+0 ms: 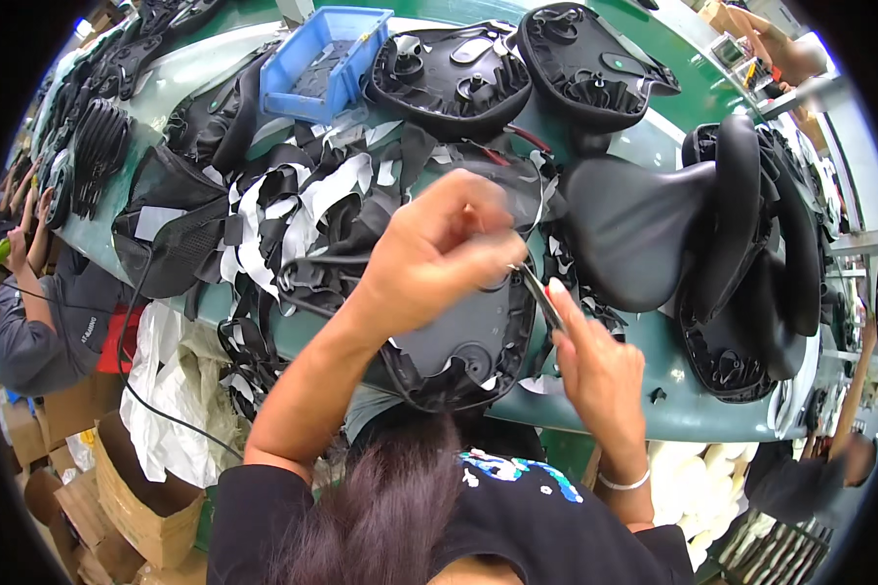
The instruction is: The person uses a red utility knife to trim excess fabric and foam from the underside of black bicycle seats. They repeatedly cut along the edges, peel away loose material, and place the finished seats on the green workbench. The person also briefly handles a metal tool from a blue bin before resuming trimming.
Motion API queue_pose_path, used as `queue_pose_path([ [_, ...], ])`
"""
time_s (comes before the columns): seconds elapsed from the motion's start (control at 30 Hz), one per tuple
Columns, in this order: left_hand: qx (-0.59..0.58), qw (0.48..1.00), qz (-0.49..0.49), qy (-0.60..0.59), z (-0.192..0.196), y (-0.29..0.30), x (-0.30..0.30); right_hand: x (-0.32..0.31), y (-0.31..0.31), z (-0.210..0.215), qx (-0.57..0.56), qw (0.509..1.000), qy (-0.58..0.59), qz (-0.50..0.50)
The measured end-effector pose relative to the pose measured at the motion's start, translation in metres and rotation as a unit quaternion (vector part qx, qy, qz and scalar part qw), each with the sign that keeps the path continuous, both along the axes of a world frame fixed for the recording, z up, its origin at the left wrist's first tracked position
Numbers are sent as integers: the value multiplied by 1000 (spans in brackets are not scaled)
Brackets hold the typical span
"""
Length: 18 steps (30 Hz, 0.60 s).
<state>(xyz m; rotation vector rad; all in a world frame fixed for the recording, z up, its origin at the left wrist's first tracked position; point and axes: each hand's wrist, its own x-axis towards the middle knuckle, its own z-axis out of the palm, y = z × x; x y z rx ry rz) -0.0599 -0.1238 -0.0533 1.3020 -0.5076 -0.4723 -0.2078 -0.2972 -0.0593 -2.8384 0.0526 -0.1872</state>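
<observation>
A black bicycle saddle [449,336] lies upside down in front of me, its grey underside up and black cover material gathered around the rim. Above its far end hangs my left hand [437,244], blurred by motion. Those fingers are curled together; whatever they grip cannot be made out. At the saddle's right edge, my right hand [597,366] is closed on a slim metal tool [543,300] with a red part, tip toward the left hand. Its exact kind is unclear. White and black offcut strips [307,210] lie heaped to the left.
Behind the heap stands a blue bin [327,63] with dark pieces inside. Upturned saddles [449,78] sit beside it. Finished-looking black saddles [644,229] are piled at right. Cardboard boxes [146,497] stand on the floor at left. Other people [44,322] work nearby.
</observation>
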Motion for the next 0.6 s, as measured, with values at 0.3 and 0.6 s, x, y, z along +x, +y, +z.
queue_pose_path([
  [0.3, 139, 906, 384, -112, -25, -11, 43, -5, 13, 15, -66, 993, 93, -18],
  [0.6, -139, 971, 124, 149, -30, 49, -26, 95, -71, 35, -62, 966, 53, 246],
])
